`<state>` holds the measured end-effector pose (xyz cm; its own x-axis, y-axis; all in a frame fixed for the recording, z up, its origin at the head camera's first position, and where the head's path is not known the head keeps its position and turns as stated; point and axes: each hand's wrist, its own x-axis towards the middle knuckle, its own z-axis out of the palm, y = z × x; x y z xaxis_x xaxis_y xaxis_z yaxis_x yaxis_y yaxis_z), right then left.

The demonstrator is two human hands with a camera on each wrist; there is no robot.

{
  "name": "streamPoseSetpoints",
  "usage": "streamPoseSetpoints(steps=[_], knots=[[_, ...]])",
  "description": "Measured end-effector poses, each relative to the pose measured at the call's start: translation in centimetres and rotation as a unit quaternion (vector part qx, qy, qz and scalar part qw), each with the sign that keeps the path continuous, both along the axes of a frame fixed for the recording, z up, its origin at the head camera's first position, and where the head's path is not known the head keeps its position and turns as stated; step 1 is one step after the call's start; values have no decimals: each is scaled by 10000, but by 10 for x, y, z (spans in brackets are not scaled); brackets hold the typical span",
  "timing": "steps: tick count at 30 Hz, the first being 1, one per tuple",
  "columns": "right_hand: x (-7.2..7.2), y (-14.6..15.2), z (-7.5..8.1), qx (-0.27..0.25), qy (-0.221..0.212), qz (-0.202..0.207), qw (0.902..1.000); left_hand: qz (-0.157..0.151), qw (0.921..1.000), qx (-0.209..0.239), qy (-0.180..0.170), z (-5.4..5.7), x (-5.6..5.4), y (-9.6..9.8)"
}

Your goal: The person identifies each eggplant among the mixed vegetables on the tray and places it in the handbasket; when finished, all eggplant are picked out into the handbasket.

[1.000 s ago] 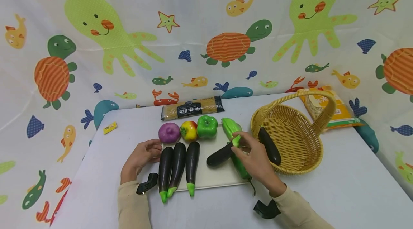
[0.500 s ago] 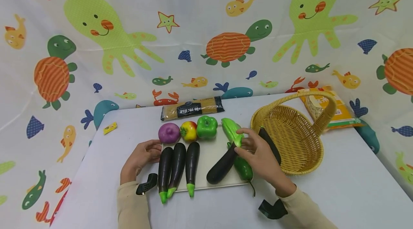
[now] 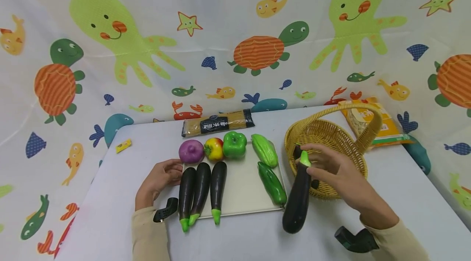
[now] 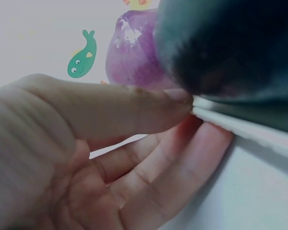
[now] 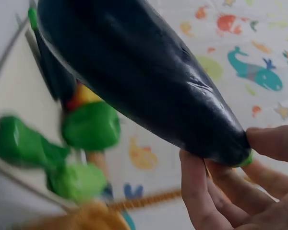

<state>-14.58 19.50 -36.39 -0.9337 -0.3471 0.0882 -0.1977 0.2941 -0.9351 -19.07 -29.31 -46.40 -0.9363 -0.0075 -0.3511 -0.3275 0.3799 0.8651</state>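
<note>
My right hand (image 3: 340,173) pinches a dark purple eggplant (image 3: 297,204) by its green stem end; the fat end hangs down in front of the wicker basket (image 3: 362,171), right of the tray. Close up in the right wrist view, thumb and fingertips hold the narrow end of the eggplant (image 5: 149,81). At the tray's left edge, my left hand (image 3: 162,177) pinches the rim of the cream tray (image 3: 239,187), thumb above and fingers beneath in the left wrist view. Three eggplants (image 3: 218,183) lie on the tray's left part. Another eggplant (image 3: 297,151) in the basket is mostly hidden by my right hand.
Along the tray's back sit a purple onion (image 3: 191,151), a red-yellow pepper (image 3: 214,149) and a green bell pepper (image 3: 234,145). A light green vegetable (image 3: 265,150) and a dark green pepper (image 3: 271,183) lie on its right. Behind are pasta (image 3: 218,123) and an orange bag (image 3: 380,126).
My right hand has lifted the eggplant off the tray's right part and carried it right to the basket's front, turning it nearly upright. My left hand stays at the tray's edge.
</note>
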Motion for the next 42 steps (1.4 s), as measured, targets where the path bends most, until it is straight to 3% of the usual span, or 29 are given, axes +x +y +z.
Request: streamPoseSetpoints(steps=[8, 14, 19, 23, 27, 31, 35, 42], knots=[[-36, 50, 11, 681, -283, -171, 9971, -48, 10000, -79, 36, 3, 0, -1], [-72, 68, 15, 1244, -626, -113, 9902, -50, 10000, -34, 54, 3, -1, -3], [-92, 75, 14, 1713, -664, 10, 9830, -100, 9999, 44, 98, 0, -3, -1], [-108, 72, 7, 1659, -880, 179, 9820, -98, 9999, 55, 122, 1, -4, -1], [-124, 67, -3, 1504, -1379, 318, 9784, -81, 9999, 77, 107, 1, -3, -2], [-137, 64, -16, 1336, -1671, 674, 9745, -97, 9999, 102, 74, 0, -2, -2], [-146, 59, -28, 1279, -1795, 962, 9706, -55, 10000, 54, 45, -1, -1, -1], [-152, 50, -36, 1477, -2052, 973, 9626, -6, 10000, 27, 6, -1, -1, -1]])
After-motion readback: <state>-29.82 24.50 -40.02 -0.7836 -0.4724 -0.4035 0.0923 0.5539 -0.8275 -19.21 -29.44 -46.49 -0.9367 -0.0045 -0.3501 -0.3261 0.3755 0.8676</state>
